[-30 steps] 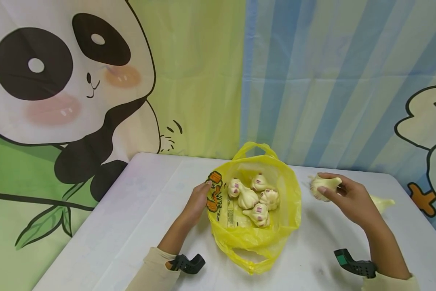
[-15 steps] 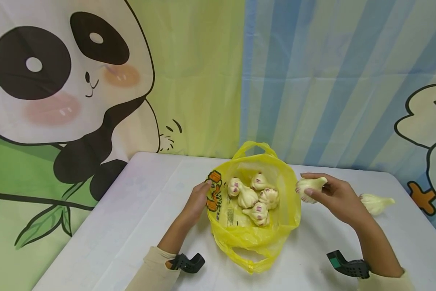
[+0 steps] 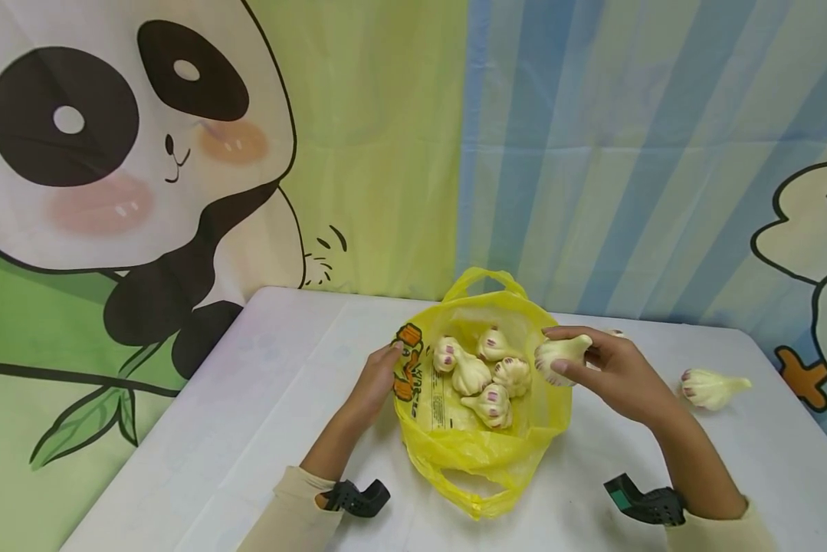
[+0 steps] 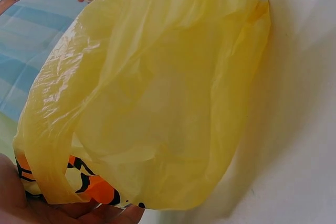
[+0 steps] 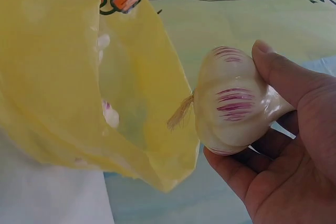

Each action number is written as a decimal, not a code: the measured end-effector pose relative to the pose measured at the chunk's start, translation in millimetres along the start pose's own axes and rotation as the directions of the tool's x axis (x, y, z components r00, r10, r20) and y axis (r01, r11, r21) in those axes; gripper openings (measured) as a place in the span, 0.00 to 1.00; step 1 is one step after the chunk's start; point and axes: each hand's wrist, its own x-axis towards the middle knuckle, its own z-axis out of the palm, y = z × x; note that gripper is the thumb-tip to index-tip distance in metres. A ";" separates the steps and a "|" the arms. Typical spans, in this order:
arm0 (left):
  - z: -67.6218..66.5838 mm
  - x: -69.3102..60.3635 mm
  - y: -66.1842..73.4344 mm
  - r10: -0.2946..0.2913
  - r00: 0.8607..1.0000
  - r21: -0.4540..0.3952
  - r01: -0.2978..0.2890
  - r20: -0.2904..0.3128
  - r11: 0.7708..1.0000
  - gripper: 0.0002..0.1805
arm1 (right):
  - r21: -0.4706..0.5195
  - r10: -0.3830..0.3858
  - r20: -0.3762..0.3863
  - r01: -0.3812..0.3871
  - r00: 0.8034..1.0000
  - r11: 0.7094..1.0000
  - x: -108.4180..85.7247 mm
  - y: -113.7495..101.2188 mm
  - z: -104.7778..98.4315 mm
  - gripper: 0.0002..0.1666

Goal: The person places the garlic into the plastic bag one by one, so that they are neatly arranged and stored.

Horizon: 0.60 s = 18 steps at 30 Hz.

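Note:
A yellow plastic bag (image 3: 482, 456) stands on the table with its mouth wide, and several garlic bulbs (image 3: 471, 375) lie inside. My left hand (image 3: 373, 389) pinches the bag's left rim beside the orange print. In my right hand (image 3: 623, 379), thumb and fingers grip another garlic bulb (image 5: 231, 103) by its neck side. This bulb is over the bag's right rim in the head view, its root tuft pointing toward the opening in the right wrist view. The left wrist view mostly shows the bag's outer wall (image 4: 157, 103).
One garlic bulb (image 3: 713, 389) lies on the white table (image 3: 282, 368) to the right. Behind my right hand, a bit of another pale thing (image 3: 616, 333) shows, mostly hidden. A printed curtain (image 3: 372, 153) hangs along the table's back edge.
My right hand has carried its garlic bulb leftward, from beside the bag to its right rim. The bulb on the right of the table has come into fuller view. My left hand stays put.

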 end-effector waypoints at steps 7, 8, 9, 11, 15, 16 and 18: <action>0.1 -1.8 3.4 -0.011 1.000 -0.024 0.011 0.003 1.000 0.28 | -0.022 0.025 0.046 -0.024 0.999 0.999 12.6 0.5 7.1 0.21; -0.1 -2.5 4.9 -0.013 1.000 -0.025 0.013 0.006 1.000 0.28 | -0.022 0.030 0.049 -0.029 0.998 0.999 14.8 0.7 7.3 0.21; -0.3 -3.1 6.3 -0.016 1.000 -0.025 0.016 0.010 1.000 0.27 | -0.023 0.036 0.051 -0.035 0.998 0.999 17.1 0.9 7.2 0.21; -0.7 -4.4 9.7 -0.021 1.000 -0.020 0.022 0.022 1.000 0.27 | -0.025 0.045 0.049 -0.044 0.998 0.999 21.9 1.1 6.2 0.20; -1.1 -4.8 12.7 -0.032 0.999 -0.007 0.032 0.033 0.999 0.27 | -0.020 0.079 0.043 -0.078 0.996 0.997 29.8 0.6 2.0 0.20; -1.0 -4.4 12.5 -0.033 0.999 -0.006 0.033 0.030 0.999 0.27 | -0.024 0.089 0.045 -0.088 0.995 0.996 31.3 0.1 1.1 0.20; -0.9 -3.4 10.4 -0.033 0.999 -0.009 0.034 0.018 0.999 0.27 | -0.023 0.106 0.056 -0.105 0.993 0.994 33.7 -0.8 0.3 0.21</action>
